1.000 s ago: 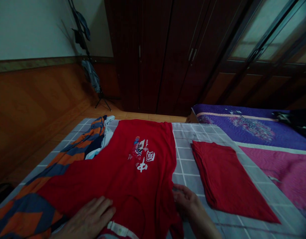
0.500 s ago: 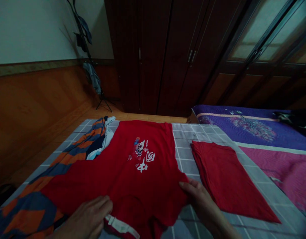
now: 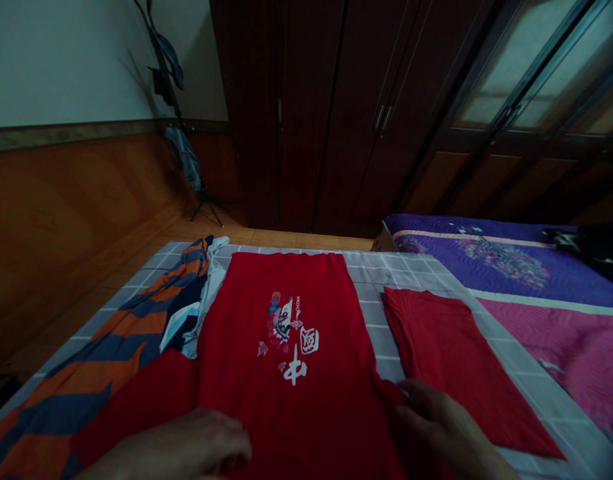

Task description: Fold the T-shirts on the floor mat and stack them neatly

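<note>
A red T-shirt [image 3: 286, 400] with a white and coloured print [image 3: 289, 337] lies spread on a grey checked mat [image 3: 381, 280]. My right hand [image 3: 436, 417] pinches the shirt's right edge near the bottom of the view. My left hand [image 3: 186, 443] lies on the shirt's lower left part, and its fingers hide any grip. To the left, the shirt overlaps an orange and blue striped garment [image 3: 101, 377] and a pale blue and white garment [image 3: 199, 313]. A folded red garment [image 3: 461, 360] lies just beyond my right hand.
A purple and pink quilted bed [image 3: 516, 267] runs along the mat's right side, with a dark bundle [image 3: 586, 243] on it. A dark wooden wardrobe [image 3: 306, 113] stands ahead. A clothes stand [image 3: 184, 157] rises by the wood-panelled wall [image 3: 66, 213].
The red T-shirt has slid toward me, and its far edge now lies straighter. Its white strip no longer shows. My right hand has moved right, and my left hand slightly nearer.
</note>
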`<state>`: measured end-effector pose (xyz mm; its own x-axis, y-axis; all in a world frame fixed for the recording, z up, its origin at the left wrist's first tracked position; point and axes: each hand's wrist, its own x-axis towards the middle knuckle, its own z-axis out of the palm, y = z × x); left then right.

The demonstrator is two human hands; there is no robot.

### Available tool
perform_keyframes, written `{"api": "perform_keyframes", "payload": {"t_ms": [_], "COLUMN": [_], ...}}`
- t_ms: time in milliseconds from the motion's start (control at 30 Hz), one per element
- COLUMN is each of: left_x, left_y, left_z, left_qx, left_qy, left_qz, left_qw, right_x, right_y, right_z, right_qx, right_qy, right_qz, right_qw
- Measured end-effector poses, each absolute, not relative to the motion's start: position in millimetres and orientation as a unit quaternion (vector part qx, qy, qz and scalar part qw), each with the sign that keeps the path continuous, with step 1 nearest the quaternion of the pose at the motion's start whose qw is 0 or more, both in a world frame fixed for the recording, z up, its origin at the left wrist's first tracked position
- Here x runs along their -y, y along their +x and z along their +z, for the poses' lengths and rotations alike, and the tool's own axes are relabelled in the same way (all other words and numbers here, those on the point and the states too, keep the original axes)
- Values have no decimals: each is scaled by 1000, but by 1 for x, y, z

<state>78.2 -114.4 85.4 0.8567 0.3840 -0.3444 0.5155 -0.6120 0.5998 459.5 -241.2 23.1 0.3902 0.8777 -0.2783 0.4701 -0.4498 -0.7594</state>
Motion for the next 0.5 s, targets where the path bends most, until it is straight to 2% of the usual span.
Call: {"api": "perform_keyframes", "payload": {"t_ms": [100,233,367,500], "left_x": [53,-62,-151,-191], "left_y": [91,108,118,129], "left_z": [83,57,31,10], "left_qx": [-316,-508,-603,-646], "left_qy": [872,808,751,713], "left_qz": [-4,154,188,202], "left_qw": [374,257,191,184], "right_x": [198,100,9,-43], "right_y": [470,484,495,493], "right_z": [37,50,42,26], "right_qx": [475,489,457,424], "right_qy": [-797,-817,-851,-877], "right_qz": [249,207,168,147], "right_qw": [278,223,197,168]}}
